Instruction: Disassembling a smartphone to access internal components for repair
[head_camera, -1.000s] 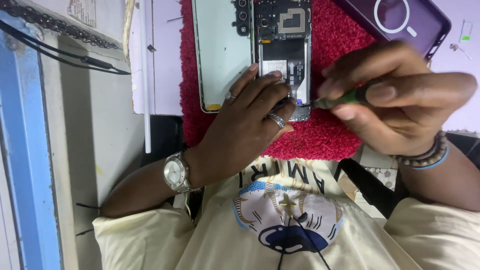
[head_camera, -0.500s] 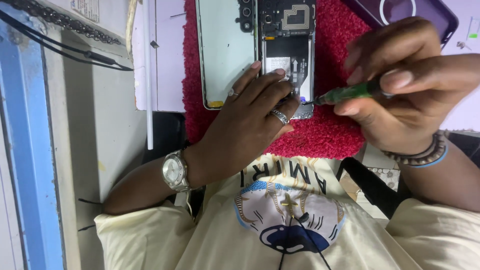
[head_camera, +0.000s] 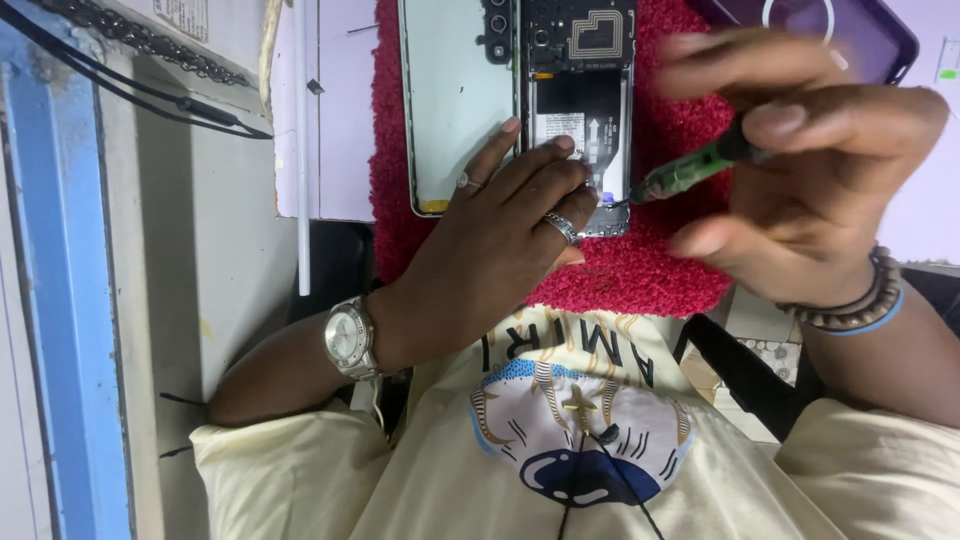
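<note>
A purple phone case (head_camera: 880, 40) lies at one o'clock, a pale back cover (head_camera: 455, 100) at eleven, a blue frame (head_camera: 60, 300) at nine o'clock.

An opened phone (head_camera: 580, 110) lies flat on a red fuzzy mat (head_camera: 640, 270), its back off and its dark circuit board and battery exposed. Just left of the phone, also on the mat, lies its pale back cover (head_camera: 455, 100), inner side up. A green-handled screwdriver (head_camera: 690, 172) slants down, its tip at the phone's lower edge.
</note>
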